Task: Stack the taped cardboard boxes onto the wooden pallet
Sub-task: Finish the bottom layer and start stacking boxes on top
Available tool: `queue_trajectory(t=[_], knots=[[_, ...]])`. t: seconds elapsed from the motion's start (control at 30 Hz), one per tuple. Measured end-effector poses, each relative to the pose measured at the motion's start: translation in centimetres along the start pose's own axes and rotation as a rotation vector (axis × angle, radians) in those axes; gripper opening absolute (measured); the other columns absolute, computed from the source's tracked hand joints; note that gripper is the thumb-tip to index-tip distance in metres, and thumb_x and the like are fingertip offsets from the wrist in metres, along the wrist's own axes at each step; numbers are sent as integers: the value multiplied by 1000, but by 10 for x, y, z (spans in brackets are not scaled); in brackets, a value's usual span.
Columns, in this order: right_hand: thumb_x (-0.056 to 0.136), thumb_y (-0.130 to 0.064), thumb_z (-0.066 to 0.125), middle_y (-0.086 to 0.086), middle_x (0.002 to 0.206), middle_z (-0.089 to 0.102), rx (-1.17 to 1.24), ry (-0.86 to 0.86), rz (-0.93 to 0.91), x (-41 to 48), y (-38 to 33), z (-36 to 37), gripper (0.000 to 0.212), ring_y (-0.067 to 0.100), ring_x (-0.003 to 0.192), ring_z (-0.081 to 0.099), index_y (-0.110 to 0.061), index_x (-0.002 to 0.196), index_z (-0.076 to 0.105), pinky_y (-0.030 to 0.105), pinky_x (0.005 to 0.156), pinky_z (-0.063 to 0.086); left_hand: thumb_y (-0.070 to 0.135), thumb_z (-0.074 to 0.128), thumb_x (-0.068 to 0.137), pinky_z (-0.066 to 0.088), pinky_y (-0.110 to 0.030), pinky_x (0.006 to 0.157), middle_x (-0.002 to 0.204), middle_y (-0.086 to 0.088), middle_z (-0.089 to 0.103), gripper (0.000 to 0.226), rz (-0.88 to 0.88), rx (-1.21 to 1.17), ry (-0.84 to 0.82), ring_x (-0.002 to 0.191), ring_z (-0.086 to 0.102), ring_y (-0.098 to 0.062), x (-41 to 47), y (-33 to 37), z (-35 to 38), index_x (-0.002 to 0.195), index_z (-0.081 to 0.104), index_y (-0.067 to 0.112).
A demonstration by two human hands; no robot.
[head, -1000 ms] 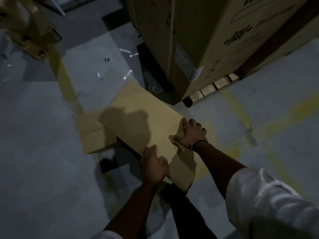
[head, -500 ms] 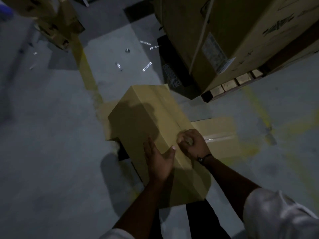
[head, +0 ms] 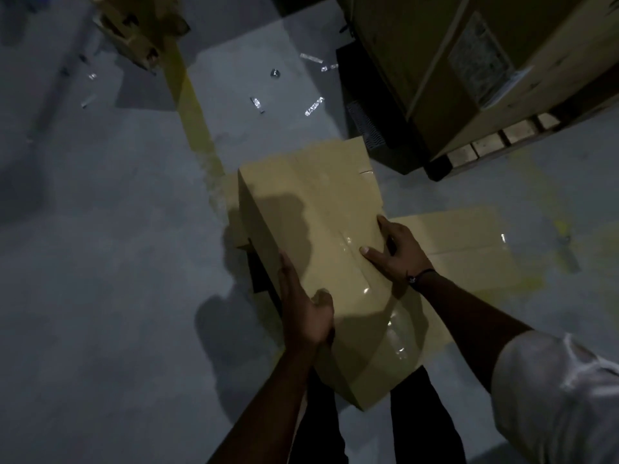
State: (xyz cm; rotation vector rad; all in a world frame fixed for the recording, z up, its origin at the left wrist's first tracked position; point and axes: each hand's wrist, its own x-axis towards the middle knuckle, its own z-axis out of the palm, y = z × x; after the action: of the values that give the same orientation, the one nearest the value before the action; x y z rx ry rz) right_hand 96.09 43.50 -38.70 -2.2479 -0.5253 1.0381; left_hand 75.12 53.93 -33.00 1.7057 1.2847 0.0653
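A tan cardboard box (head: 321,209) with clear tape along its top seam is held in front of me above the floor. My left hand (head: 306,308) grips its left side, thumb on top. My right hand (head: 397,251) grips the right edge, fingers curled over it. A second taped box (head: 469,249) lies on the floor to the right, partly behind the held one. A wooden pallet (head: 485,149) at the upper right carries large cardboard boxes (head: 435,55).
Grey concrete floor with a yellow painted line (head: 192,105) running up the left. Scraps of tape (head: 315,106) lie scattered on the floor ahead. Another wooden pallet (head: 134,31) sits at the top left. A dark object (head: 365,122) stands beside the loaded pallet.
The box has turned and risen in my hands, its taped top now facing me. My right hand shifted from the seam to the right edge. The second box came into view at right.
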Motion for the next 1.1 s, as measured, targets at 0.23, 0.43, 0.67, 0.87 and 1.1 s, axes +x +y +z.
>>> queue_trajectory(t=[0.23,0.43,0.67,0.87,1.1], knots=[[74,-79,59,11,160,22,-287,165,14,-117,-46,-29,96,39,134,44,-46,154,18,52,104,46,37,80,85,32,-23,102,169,-4,4,109,40,69,-213,149,30,-26,-37,31,-43,160,2,46],[79,-82,50,14,162,17,-470,400,124,-248,-80,-88,93,42,129,45,-40,157,20,48,101,47,62,87,65,40,-34,107,168,-11,-3,130,203,204,-420,146,35,-33,-107,104,-61,161,1,43],[76,-91,35,12,165,8,-503,703,379,-391,-56,-133,97,40,127,45,-38,156,20,46,102,43,78,82,53,48,-42,104,164,-15,13,137,458,343,-629,140,42,-35,-204,174,-32,159,1,45],[73,-92,40,3,166,1,-316,965,537,-535,-17,-141,97,41,130,43,-41,154,22,50,106,40,77,79,59,50,-44,99,165,-3,11,127,794,454,-683,138,45,-35,-328,208,-3,158,6,46],[70,-90,52,3,167,11,-90,1249,697,-726,15,-116,96,41,137,41,-46,152,30,51,111,36,76,80,60,47,-44,100,164,-12,10,126,1057,568,-770,135,46,-41,-511,195,-2,159,9,43]])
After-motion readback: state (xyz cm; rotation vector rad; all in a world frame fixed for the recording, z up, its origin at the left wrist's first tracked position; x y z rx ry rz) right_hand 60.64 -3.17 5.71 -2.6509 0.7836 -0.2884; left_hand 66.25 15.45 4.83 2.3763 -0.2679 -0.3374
